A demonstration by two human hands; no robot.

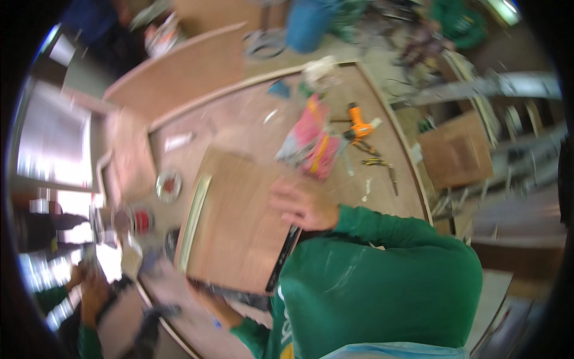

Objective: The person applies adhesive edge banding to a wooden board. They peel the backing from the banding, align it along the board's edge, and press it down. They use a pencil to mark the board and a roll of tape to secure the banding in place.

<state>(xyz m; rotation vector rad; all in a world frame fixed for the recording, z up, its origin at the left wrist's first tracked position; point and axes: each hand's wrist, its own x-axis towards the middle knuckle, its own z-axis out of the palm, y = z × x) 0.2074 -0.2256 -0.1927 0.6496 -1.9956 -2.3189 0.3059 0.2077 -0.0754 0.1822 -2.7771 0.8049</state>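
A plywood panel [233, 221] lies before me, with a pale metal strip [194, 221] along its left side and a black rail [283, 257] on its right edge. My right hand [302, 203] rests on top near that right edge, fingers somewhat spread and slightly bent. Low on the panel, my left hand [206, 296] reaches to the bottom-left edge, its fingers blurred and mostly hidden beneath. Beyond sit a pink-and-clear plastic bag [314, 143], an orange gun-shaped tool [360, 125], yellow-black pliers [373, 162] and a round tin [169, 184].
The rimmed wooden worktop [359, 72] has a curved panel [167, 60] behind it. A blue bin [305, 24], a box [454, 149] and metal ladders [514, 87] surround it. Other people's hands [92, 293] work at lower left; people [457, 27] are at the back.
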